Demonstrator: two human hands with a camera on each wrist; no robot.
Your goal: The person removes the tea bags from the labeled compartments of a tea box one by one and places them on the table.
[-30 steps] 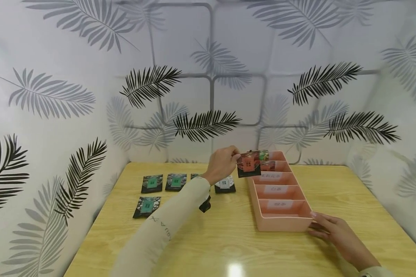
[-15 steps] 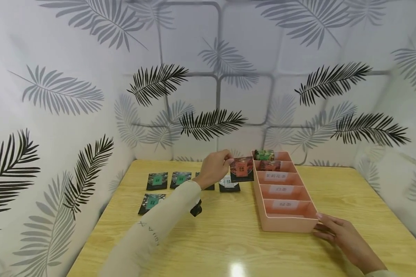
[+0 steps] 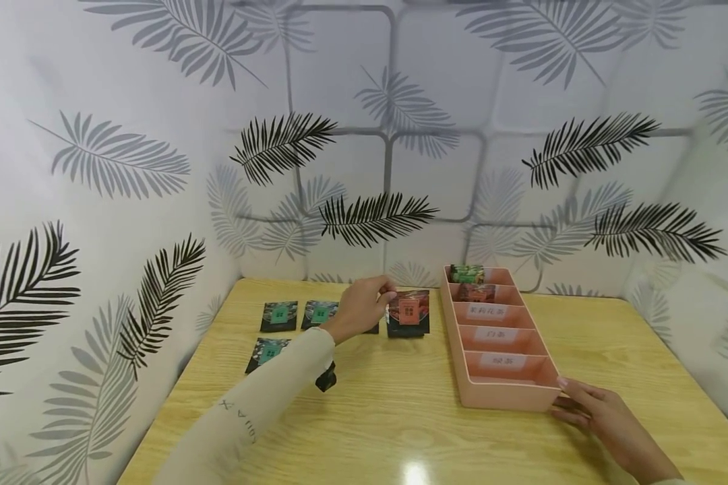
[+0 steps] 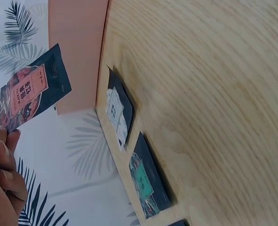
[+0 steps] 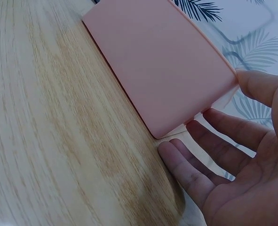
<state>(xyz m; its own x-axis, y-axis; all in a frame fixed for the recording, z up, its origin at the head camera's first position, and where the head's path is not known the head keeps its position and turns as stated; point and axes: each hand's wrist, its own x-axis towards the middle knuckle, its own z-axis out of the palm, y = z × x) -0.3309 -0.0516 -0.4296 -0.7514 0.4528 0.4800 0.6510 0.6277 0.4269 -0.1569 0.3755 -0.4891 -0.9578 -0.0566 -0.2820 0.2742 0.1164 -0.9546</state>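
Note:
My left hand (image 3: 360, 308) pinches a red-labelled tea sachet (image 3: 409, 311) by its edge, left of the pink divided box (image 3: 509, 397). In the left wrist view that red sachet (image 4: 30, 89) hangs above the table. A white-labelled sachet (image 4: 117, 110) lies beneath it; in the head view it is mostly hidden behind the held one. My right hand (image 3: 607, 421) touches the near right corner of the box. In the right wrist view, its thumb (image 5: 258, 84) lies at the rim and its fairly straight fingers rest along the side.
Green-labelled sachets (image 3: 279, 315) lie on the left of the wooden table (image 3: 388, 417), partly behind my left sleeve (image 3: 267, 404). The box's rear compartments hold a green sachet (image 3: 466, 273) and a red sachet (image 3: 476, 293). White labels (image 3: 487, 311) mark the nearer dividers. Patterned curtains stand behind.
The left hand has carried the red-labelled sachet left and down, away from the box's rear compartments, to in front of the white-labelled one. The right hand stays at the box corner.

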